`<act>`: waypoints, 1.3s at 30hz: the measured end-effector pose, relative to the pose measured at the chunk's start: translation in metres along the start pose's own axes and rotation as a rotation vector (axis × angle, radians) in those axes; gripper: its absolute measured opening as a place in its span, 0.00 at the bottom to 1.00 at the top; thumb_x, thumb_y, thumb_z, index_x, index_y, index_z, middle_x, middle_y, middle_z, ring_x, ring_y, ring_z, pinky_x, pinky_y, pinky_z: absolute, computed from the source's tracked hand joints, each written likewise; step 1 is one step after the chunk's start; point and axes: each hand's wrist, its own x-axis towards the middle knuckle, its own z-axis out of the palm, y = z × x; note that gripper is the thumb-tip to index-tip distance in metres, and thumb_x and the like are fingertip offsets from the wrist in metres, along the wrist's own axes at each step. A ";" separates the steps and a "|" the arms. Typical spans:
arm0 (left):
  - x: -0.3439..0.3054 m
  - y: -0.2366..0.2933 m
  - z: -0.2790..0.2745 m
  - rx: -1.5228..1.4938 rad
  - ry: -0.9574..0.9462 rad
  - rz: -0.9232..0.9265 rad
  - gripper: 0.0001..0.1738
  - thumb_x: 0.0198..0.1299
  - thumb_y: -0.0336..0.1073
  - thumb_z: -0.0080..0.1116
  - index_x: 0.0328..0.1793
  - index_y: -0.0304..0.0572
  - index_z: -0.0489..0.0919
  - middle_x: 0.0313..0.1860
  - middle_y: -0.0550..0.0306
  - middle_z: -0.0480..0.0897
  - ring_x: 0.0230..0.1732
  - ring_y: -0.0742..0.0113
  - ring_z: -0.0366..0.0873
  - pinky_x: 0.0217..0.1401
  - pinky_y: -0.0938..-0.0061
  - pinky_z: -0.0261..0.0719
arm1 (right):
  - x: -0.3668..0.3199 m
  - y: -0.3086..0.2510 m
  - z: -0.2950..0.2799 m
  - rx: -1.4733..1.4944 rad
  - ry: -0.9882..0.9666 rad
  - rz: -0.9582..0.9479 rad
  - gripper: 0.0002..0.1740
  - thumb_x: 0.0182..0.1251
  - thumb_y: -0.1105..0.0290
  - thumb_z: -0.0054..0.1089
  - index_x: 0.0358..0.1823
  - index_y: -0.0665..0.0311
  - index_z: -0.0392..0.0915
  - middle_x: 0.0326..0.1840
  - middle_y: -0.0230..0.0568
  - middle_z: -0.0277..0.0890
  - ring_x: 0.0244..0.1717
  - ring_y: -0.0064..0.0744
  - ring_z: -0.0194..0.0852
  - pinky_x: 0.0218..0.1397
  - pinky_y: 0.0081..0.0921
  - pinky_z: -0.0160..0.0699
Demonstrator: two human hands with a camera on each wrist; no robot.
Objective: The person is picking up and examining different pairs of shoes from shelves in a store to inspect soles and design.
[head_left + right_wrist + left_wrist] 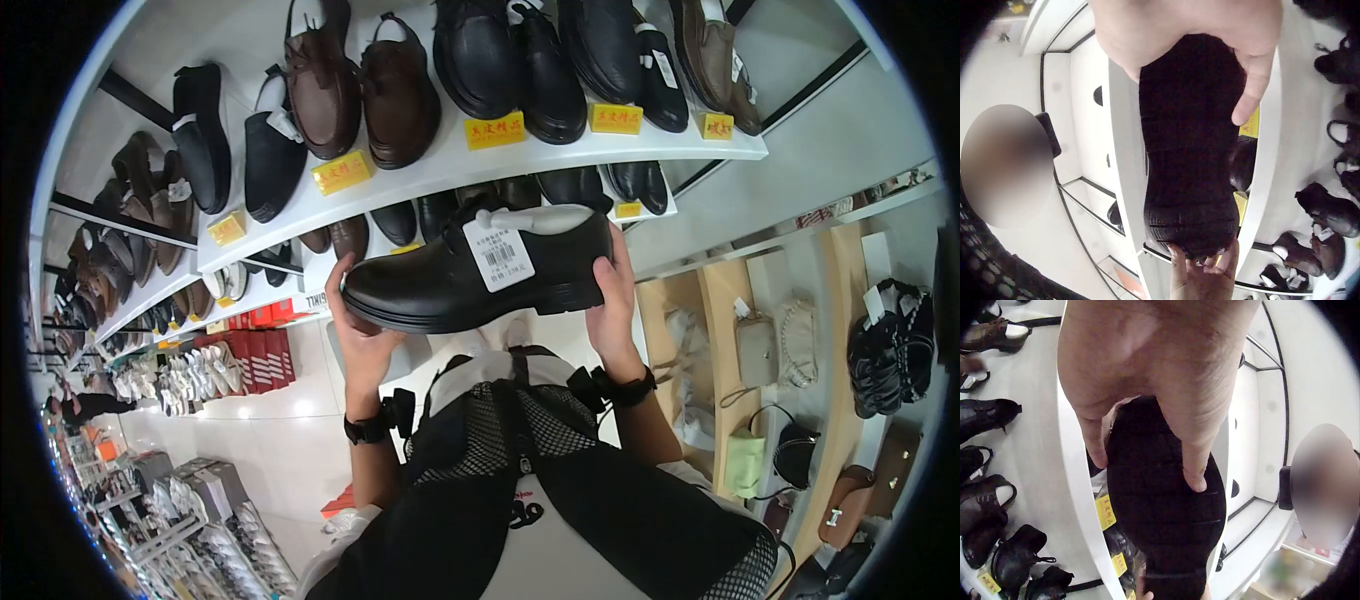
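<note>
Black shoe [420, 285] with white tag [500, 255], held in the gap between the front edge of the upper shelf [445, 172] and the person's torso [540, 540], left hand [363, 345] curled round its toe, right hand [614, 320] gripping its heel, pale floor [250, 440] visible beside the left forearm [375, 470].

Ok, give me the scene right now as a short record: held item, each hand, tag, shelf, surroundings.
held item: black leather shoe, white stuffing in its opening
orientation: toe toward the left hand, heel toward the right
left hand: grips the toe end
right hand: grips the heel end
tag: white barcode tag over the shoe's side, face to the head camera
shelf: white display shelf beyond the shoe, holding brown lace-up shoes and yellow signs
right side: handbags, including a light green bag
</note>
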 end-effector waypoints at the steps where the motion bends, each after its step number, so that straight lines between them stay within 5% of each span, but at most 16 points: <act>1: 0.002 -0.001 -0.002 0.068 0.004 0.023 0.59 0.35 0.30 0.78 0.73 0.45 0.52 0.60 0.47 0.70 0.59 0.62 0.71 0.65 0.70 0.69 | 0.001 0.002 0.000 -0.021 0.008 -0.040 0.40 0.66 0.60 0.55 0.74 0.67 0.48 0.70 0.46 0.57 0.70 0.32 0.54 0.74 0.28 0.46; 7: 0.007 -0.003 0.002 0.044 -0.023 0.032 0.48 0.30 0.34 0.82 0.59 0.39 0.63 0.50 0.49 0.77 0.51 0.64 0.77 0.60 0.72 0.73 | -0.001 0.007 -0.012 -0.003 -0.041 -0.073 0.39 0.66 0.60 0.50 0.74 0.69 0.47 0.72 0.47 0.54 0.71 0.34 0.53 0.74 0.28 0.46; 9: 0.011 -0.001 -0.003 0.094 -0.044 -0.007 0.48 0.31 0.38 0.83 0.59 0.37 0.65 0.46 0.51 0.79 0.49 0.66 0.78 0.58 0.73 0.74 | 0.005 0.003 -0.003 -0.023 -0.028 -0.200 0.43 0.66 0.52 0.50 0.75 0.69 0.46 0.76 0.46 0.48 0.72 0.34 0.51 0.74 0.28 0.45; 13: 0.014 -0.001 -0.010 0.144 -0.035 0.043 0.46 0.34 0.42 0.82 0.58 0.35 0.67 0.45 0.52 0.80 0.48 0.67 0.78 0.55 0.74 0.76 | 0.009 -0.007 -0.008 -0.092 -0.112 -0.162 0.51 0.62 0.41 0.51 0.75 0.69 0.45 0.78 0.44 0.42 0.74 0.35 0.48 0.75 0.29 0.43; 16: 0.015 0.003 -0.009 0.134 -0.040 0.025 0.46 0.36 0.46 0.81 0.59 0.34 0.68 0.45 0.53 0.80 0.45 0.69 0.79 0.52 0.76 0.76 | 0.014 -0.006 -0.022 -0.218 -0.269 -0.091 0.61 0.50 0.28 0.54 0.73 0.69 0.47 0.74 0.47 0.49 0.72 0.37 0.51 0.73 0.30 0.46; 18: 0.013 0.014 0.000 0.049 0.028 -0.170 0.45 0.40 0.51 0.78 0.61 0.33 0.69 0.44 0.54 0.80 0.42 0.71 0.79 0.49 0.80 0.75 | 0.015 -0.007 -0.023 -0.228 -0.302 -0.092 0.61 0.49 0.27 0.54 0.72 0.69 0.50 0.71 0.47 0.52 0.71 0.37 0.52 0.72 0.30 0.48; 21: 0.019 0.013 0.015 0.140 0.156 0.007 0.46 0.46 0.57 0.72 0.63 0.32 0.67 0.43 0.54 0.81 0.39 0.72 0.79 0.47 0.82 0.74 | 0.018 -0.009 -0.022 -0.215 -0.336 -0.071 0.61 0.48 0.25 0.53 0.70 0.69 0.53 0.67 0.47 0.57 0.70 0.36 0.55 0.71 0.30 0.51; 25: 0.025 0.018 0.019 0.274 0.125 -0.018 0.34 0.60 0.52 0.61 0.64 0.36 0.68 0.47 0.54 0.79 0.46 0.72 0.75 0.54 0.80 0.70 | 0.022 -0.010 -0.020 -0.117 -0.227 -0.029 0.62 0.47 0.22 0.51 0.70 0.69 0.54 0.64 0.46 0.61 0.68 0.35 0.58 0.70 0.29 0.53; 30: 0.031 0.010 0.027 0.020 0.250 -0.132 0.22 0.67 0.46 0.52 0.60 0.40 0.71 0.51 0.54 0.76 0.51 0.71 0.71 0.59 0.79 0.66 | 0.022 0.000 -0.028 -0.070 -0.175 -0.091 0.48 0.64 0.33 0.43 0.69 0.70 0.56 0.66 0.45 0.63 0.65 0.35 0.64 0.68 0.32 0.62; 32: 0.033 0.007 0.029 0.001 0.279 -0.167 0.19 0.69 0.45 0.51 0.57 0.40 0.71 0.49 0.55 0.76 0.50 0.71 0.71 0.59 0.78 0.65 | 0.019 -0.004 -0.029 0.195 -0.168 0.233 0.34 0.72 0.47 0.40 0.66 0.70 0.61 0.62 0.44 0.70 0.59 0.36 0.72 0.59 0.37 0.74; 36: 0.029 0.006 0.032 -0.008 0.270 -0.213 0.19 0.69 0.46 0.50 0.55 0.38 0.72 0.47 0.57 0.76 0.48 0.73 0.70 0.58 0.79 0.65 | 0.020 0.002 -0.029 0.260 -0.146 0.259 0.26 0.74 0.55 0.39 0.62 0.69 0.66 0.55 0.43 0.75 0.53 0.37 0.77 0.50 0.41 0.81; 39: 0.027 0.002 0.025 0.074 0.199 -0.246 0.26 0.70 0.45 0.48 0.66 0.34 0.66 0.55 0.53 0.75 0.53 0.72 0.73 0.57 0.77 0.71 | 0.017 0.003 -0.028 0.190 -0.002 0.261 0.29 0.72 0.52 0.40 0.63 0.68 0.63 0.55 0.47 0.75 0.51 0.42 0.77 0.47 0.46 0.80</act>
